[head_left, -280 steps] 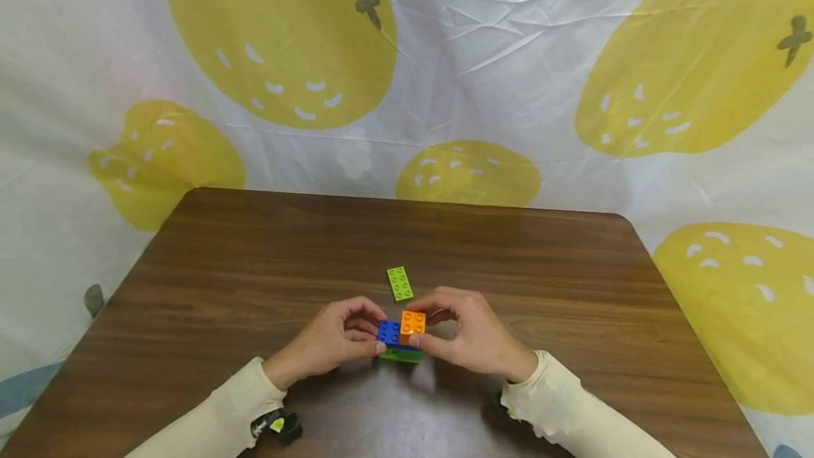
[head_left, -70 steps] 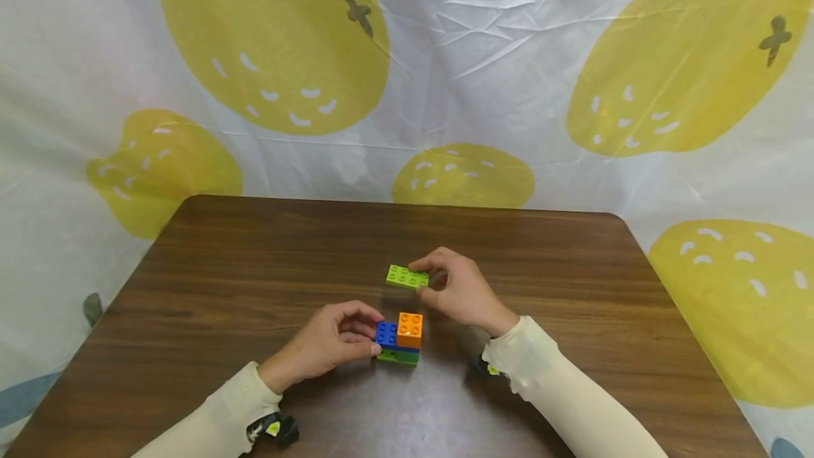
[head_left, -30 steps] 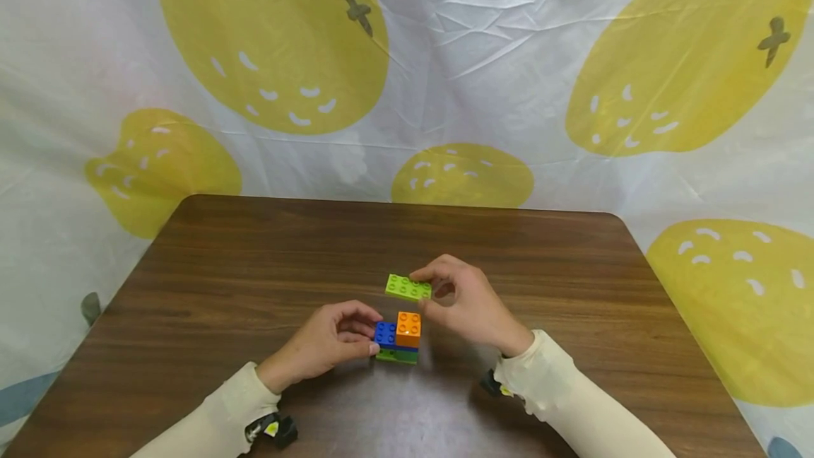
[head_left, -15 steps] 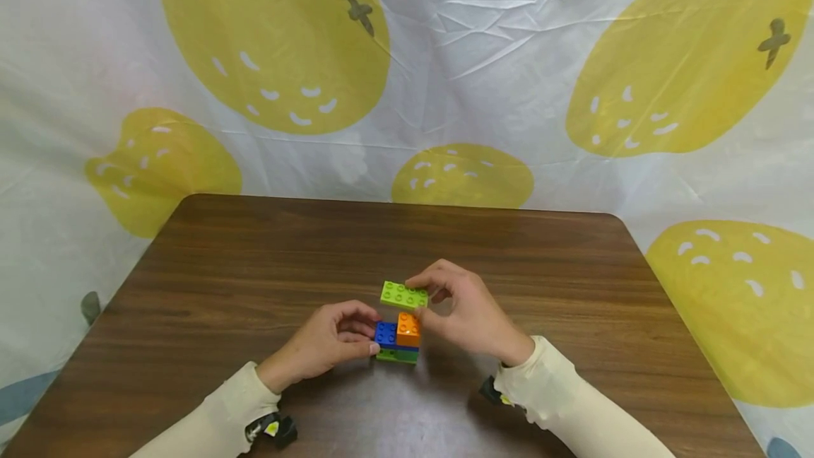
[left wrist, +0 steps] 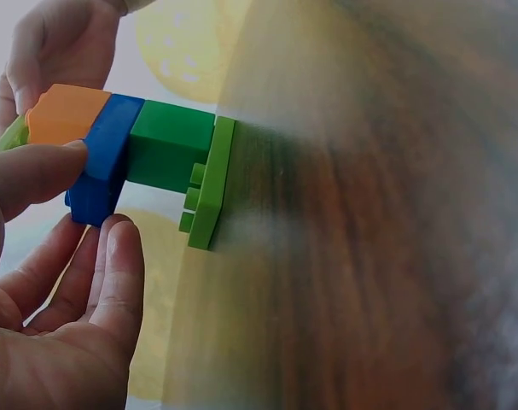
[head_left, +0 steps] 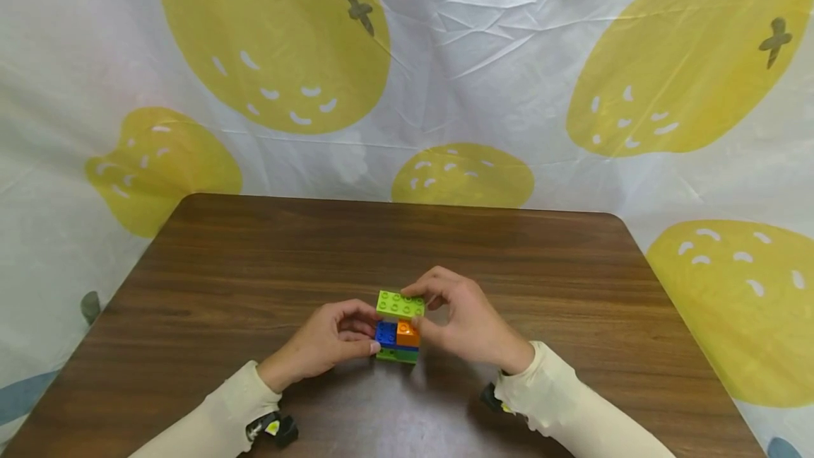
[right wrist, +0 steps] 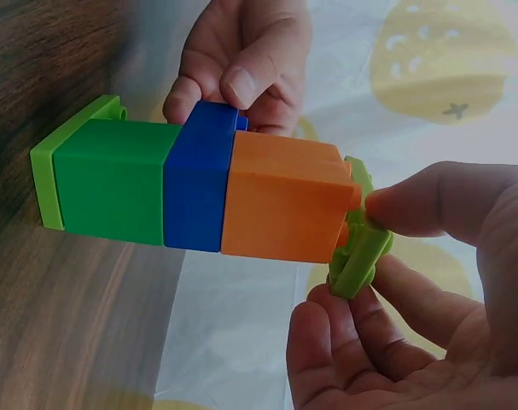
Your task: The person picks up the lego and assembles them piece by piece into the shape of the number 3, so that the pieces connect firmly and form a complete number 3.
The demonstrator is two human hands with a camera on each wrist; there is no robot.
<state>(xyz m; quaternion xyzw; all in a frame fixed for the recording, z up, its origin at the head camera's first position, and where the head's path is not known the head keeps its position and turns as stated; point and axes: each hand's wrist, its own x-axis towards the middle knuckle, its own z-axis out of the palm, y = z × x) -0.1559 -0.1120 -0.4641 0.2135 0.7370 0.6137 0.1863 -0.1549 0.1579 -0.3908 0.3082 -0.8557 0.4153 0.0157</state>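
A small brick stack [head_left: 397,343] stands on the brown table [head_left: 254,260]: a light green plate at the bottom, then a green brick [right wrist: 113,181], a blue brick [right wrist: 199,178] and an orange brick [right wrist: 284,201]. My left hand [head_left: 331,341] pinches the blue brick [left wrist: 105,158] from the left side. My right hand [head_left: 461,324] pinches a flat lime green plate [head_left: 400,304] and holds it on top of the orange brick [head_left: 407,333]. In the right wrist view the lime plate [right wrist: 359,248] touches the orange brick's studded end.
A white cloth with big yellow fruit prints [head_left: 273,34] hangs behind and around the table. Bare wood lies to the left, right and far side of the stack. Cream sleeves [head_left: 222,415] cover both forearms.
My right hand picked the lime plate up from the table behind the stack and brought it down and toward me onto the orange brick. The left hand stayed on the blue brick.
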